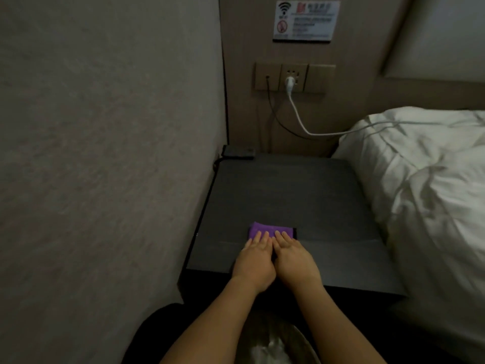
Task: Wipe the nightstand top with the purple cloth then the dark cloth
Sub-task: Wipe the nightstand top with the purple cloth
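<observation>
Both hands, left hand (254,261) and right hand (293,258), lie flat side by side, fingers pressing the purple cloth (270,230), its long axis left-right, near the nightstand's (301,195) front edge.

Nightstand (288,195) as landmark. Wall (105,153) against its left side; bed (425,185) along its right. Folded cloth (270,229) on its top, toward the front edge, left of centre. Small flat device (238,151) at its back-left corner. Socket panel (294,77) on the wall behind and above it, sign (305,21) higher still.
</observation>
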`<state>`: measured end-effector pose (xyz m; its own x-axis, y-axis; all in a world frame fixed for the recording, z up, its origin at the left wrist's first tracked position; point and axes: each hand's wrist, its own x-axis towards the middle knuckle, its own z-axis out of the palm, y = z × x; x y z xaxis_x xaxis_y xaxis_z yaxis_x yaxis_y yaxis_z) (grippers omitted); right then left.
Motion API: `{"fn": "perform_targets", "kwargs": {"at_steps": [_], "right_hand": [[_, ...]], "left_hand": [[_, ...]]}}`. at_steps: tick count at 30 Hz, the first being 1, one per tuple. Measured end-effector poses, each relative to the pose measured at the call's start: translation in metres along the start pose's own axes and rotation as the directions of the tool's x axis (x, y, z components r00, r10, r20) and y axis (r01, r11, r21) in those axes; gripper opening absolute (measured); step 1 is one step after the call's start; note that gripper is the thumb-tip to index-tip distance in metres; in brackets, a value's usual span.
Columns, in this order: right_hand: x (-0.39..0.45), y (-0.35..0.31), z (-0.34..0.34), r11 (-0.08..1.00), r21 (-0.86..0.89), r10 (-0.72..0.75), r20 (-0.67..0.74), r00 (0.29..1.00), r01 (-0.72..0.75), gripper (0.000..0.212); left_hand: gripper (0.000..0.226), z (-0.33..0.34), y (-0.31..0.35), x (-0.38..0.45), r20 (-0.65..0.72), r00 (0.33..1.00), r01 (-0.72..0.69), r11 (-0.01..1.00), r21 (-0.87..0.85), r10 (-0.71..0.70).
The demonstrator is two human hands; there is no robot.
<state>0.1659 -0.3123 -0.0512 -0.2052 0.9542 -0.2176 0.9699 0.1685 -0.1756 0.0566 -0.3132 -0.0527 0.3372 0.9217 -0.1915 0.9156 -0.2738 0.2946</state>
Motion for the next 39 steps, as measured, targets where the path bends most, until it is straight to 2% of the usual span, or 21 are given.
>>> {"fn": "perform_targets", "kwargs": {"at_steps": [7,10,12,16,22,25,28,31,32,35,36,37,39], "right_hand": [[-0.025,0.063,-0.007,0.995,0.004,0.097,-0.038,0.995,-0.097,0.054],[-0.029,0.088,-0.01,0.988,-0.007,0.153,-0.107,0.982,-0.154,0.072],[-0.029,0.107,-0.012,0.985,0.022,0.172,-0.148,0.974,-0.17,0.069],[-0.025,0.134,-0.017,0.982,0.017,0.191,-0.083,0.978,-0.191,0.084],[-0.008,0.163,-0.028,0.982,-0.052,0.172,-0.131,0.976,-0.179,0.065],[-0.004,0.177,-0.027,0.978,-0.068,0.19,-0.125,0.974,-0.199,0.082],[0.001,0.191,-0.021,0.983,-0.049,0.17,-0.137,0.976,-0.178,0.073],[-0.002,0.19,-0.022,0.99,-0.028,0.132,-0.119,0.984,-0.136,0.088],[-0.006,0.187,-0.027,0.988,-0.029,0.147,-0.106,0.983,-0.151,0.086],[-0.021,0.183,-0.028,0.984,-0.058,0.159,-0.131,0.979,-0.167,0.059],[-0.025,0.183,-0.028,0.981,-0.059,0.178,-0.109,0.978,-0.185,0.057],[-0.031,0.184,-0.026,0.974,-0.055,0.219,-0.023,0.975,-0.22,0.057],[-0.04,0.187,-0.019,0.968,-0.116,0.219,-0.051,0.974,-0.224,0.06]], "left_hand": [[0.064,0.014,0.061,0.024,0.035,0.994,-0.105,0.994,0.041,0.104],[0.064,0.019,0.087,0.038,0.049,0.986,-0.161,0.986,0.043,0.159],[0.065,0.021,0.101,0.049,0.056,0.98,-0.194,0.979,0.058,0.19],[0.063,0.022,0.119,0.071,0.06,0.973,-0.227,0.971,0.071,0.223],[0.064,0.021,0.138,0.104,0.056,0.967,-0.252,0.965,0.066,0.249],[0.065,0.022,0.145,0.113,0.05,0.966,-0.258,0.964,0.062,0.255],[0.066,0.023,0.149,0.114,0.045,0.966,-0.258,0.964,0.07,0.255],[0.067,0.021,0.148,0.11,0.057,0.965,-0.259,0.962,0.083,0.255],[0.067,0.021,0.148,0.109,0.062,0.965,-0.261,0.962,0.081,0.257],[0.067,0.023,0.153,0.1,0.078,0.96,-0.274,0.96,0.063,0.269],[0.067,0.025,0.157,0.095,0.085,0.958,-0.279,0.958,0.067,0.273],[0.068,0.028,0.16,0.089,0.092,0.957,-0.283,0.956,0.074,0.276],[0.069,0.031,0.164,0.08,0.11,0.953,-0.291,0.953,0.086,0.281]]}}
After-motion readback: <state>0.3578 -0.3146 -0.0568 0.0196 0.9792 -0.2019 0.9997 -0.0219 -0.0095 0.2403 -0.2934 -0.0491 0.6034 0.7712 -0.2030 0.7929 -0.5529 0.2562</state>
